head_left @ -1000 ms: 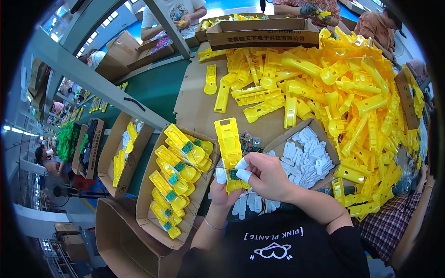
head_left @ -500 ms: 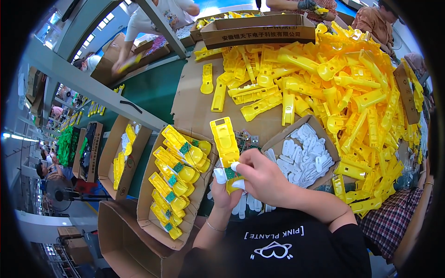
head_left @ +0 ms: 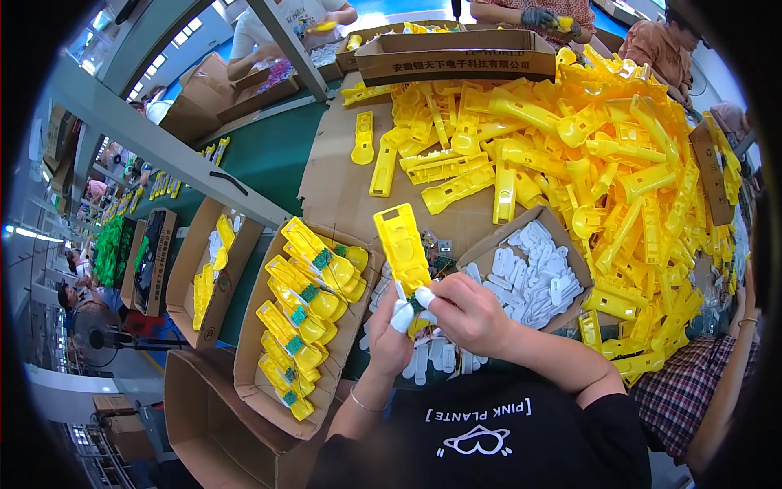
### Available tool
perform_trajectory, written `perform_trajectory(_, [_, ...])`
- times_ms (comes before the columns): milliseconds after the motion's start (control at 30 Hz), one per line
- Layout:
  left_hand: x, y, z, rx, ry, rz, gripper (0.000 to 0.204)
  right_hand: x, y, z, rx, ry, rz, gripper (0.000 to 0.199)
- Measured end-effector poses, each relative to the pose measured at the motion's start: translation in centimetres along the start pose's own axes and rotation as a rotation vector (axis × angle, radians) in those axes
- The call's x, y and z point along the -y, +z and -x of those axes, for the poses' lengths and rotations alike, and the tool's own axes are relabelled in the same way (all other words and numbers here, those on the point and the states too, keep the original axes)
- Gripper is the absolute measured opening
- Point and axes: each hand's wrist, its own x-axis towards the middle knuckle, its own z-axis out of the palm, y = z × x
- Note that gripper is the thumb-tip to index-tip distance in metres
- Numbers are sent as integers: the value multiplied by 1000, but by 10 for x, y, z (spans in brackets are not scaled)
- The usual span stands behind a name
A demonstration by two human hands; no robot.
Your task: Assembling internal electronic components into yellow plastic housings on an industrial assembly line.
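Yellow shell [head_left: 400, 244] upright (slightly left-tilted)

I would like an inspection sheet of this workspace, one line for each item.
Surface: green table under flattened cardboard.
Job's things: yellow shell upright in both hands; small green part at its lower end.
Clutter: heap of yellow shells; box of white parts; box of fitted shells.
Grippers: left hand grips the shell's base; right hand pinches at it.
Cables: nothing seen.
Surroundings: other people at the far and right edges.
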Motion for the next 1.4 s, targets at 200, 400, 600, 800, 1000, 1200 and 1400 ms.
perform_trajectory(200, [5,-4,0,26,-29,-52,39,9,0,3,-52,104,-106,23])
perform_trajectory(400, [-6,-4,5,87,42,-122,39,9,-22,2,-54,356,-424,28])
perform_trajectory(600, [-12,10,14,95,113,-100,36,6,-12,12,94,710,-1186,31])
perform_trajectory(800, [-8,5,13,83,187,-200,34,12,-3,13,-78,680,-1140,24])
perform_trajectory(1000, [-38,18,3,223,100,-43,34,-10,-6,10,277,644,-1429,57])
perform_trajectory(1200, [-55,-15,-20,184,187,-723,57,-12,-20,26,647,872,-1204,16])
perform_trajectory(1400, [-59,-16,-20,217,332,-1361,62,-38,-54,-5,592,220,-70,14])
